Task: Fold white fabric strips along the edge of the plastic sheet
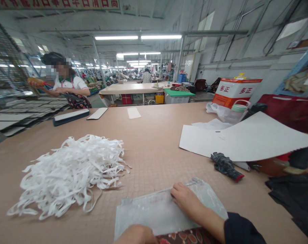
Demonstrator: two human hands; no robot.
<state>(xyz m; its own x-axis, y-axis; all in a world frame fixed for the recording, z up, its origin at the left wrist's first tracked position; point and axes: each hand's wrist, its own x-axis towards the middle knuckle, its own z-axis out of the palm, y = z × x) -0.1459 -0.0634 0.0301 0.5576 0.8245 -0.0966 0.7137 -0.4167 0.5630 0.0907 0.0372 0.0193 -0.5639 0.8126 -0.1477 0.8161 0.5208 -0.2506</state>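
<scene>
A flat, dull grey sheet (149, 211), its material unclear, lies at the table's near edge in front of me. My right hand (185, 200) rests across its upper middle, with curled fingers pressed together on the sheet near its far edge. At the bottom of the view, my left hand (136, 234) is at the sheet's lower left edge; only its back shows and its fingers are hidden. To the left of the sheet sits a loose heap of white fabric strips (75, 173).
White boards (245, 137) and a dark glove with a red cuff (226, 166) lie right. Behind them stand an orange-white box (236, 91) and a plastic bag (223, 112). Pale panels (134, 113) lie along the far edge. A co-worker (67, 83) stands far left.
</scene>
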